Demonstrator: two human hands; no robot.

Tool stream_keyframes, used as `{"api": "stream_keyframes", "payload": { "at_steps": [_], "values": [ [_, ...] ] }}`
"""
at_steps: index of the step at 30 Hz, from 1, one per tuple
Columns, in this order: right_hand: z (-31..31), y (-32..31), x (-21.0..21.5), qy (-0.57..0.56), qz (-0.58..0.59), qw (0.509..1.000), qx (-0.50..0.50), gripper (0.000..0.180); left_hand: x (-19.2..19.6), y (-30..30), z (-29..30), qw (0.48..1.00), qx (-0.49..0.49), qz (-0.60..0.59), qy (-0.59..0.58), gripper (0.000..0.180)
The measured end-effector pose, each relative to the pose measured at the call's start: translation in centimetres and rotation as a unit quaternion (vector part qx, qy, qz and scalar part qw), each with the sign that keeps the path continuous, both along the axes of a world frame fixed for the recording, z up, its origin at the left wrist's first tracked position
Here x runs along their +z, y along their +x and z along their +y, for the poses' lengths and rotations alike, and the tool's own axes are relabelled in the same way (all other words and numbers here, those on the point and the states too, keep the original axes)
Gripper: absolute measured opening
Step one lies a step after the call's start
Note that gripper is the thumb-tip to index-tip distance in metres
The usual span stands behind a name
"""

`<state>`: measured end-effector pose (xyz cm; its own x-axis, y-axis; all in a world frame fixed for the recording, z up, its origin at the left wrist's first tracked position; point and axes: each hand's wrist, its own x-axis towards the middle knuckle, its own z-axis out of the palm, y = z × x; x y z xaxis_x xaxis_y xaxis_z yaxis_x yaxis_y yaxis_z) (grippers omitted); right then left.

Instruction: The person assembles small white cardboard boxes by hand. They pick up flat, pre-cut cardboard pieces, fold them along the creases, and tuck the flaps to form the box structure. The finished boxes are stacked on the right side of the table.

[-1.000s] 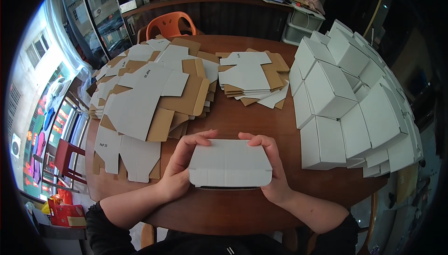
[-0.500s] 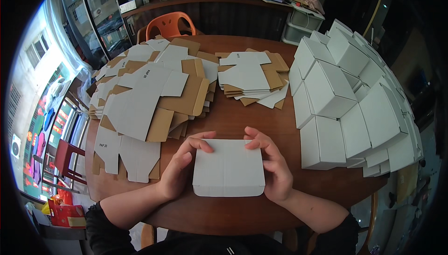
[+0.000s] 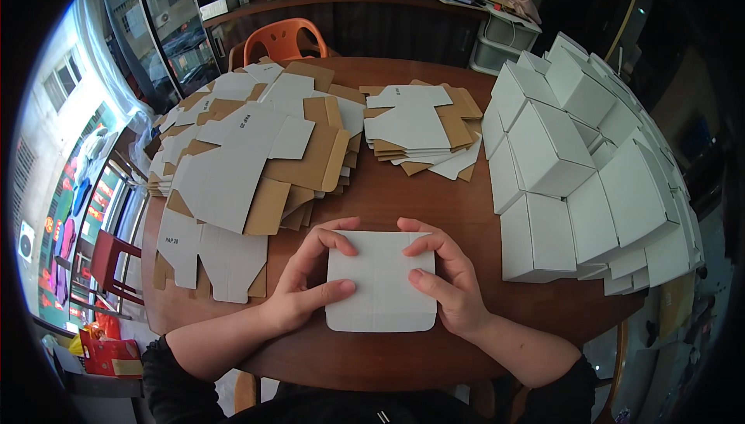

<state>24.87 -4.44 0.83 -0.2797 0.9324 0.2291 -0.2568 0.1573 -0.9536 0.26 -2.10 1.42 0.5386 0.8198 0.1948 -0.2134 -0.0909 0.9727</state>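
Note:
Between my two hands, low over the near part of the wooden table, is a white cardboard box (image 3: 380,292) with its flat face toward me and a flap with rounded corners along its near edge. My left hand (image 3: 314,273) grips its left side, fingers curled at the far corner and thumb lying on the white face. My right hand (image 3: 454,280) holds the right side the same way, thumb on the face and fingertips at the far edge. The undersides of the box are hidden.
Flattened white and brown carton blanks (image 3: 233,160) lie piled on the left of the table (image 3: 380,203), with a smaller stack of blanks (image 3: 411,125) at the far middle. Folded white boxes (image 3: 551,145) are heaped on the right. An orange chair (image 3: 283,40) stands behind.
Both thumbs have come onto the face of the box. Its near flap, earlier bent at the side corners, now lies flat with the face, and my right fingers have shifted slightly inward.

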Motion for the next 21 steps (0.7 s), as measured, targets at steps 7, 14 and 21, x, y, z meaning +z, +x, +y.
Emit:
{"api": "stream_keyframes", "payload": {
  "at_steps": [7, 14, 21],
  "values": [
    [-0.07, 0.03, 0.45, 0.063, -0.062, 0.996, -0.014, 0.016, 0.07, -0.31, 0.49, 0.991, 0.006, 0.064, 0.121, 0.031],
    [-0.16, 0.11, 0.74, 0.069, -0.091, 0.993, -0.006, 0.015, -0.04, -0.57, 0.55, 0.991, -0.013, 0.078, 0.105, 0.028],
    [-0.04, 0.09, 0.88, 0.111, -0.13, 0.985, -0.019, 0.014, 0.1, -0.52, 0.37, 0.989, -0.021, 0.085, 0.123, 0.03]
  ]
}}
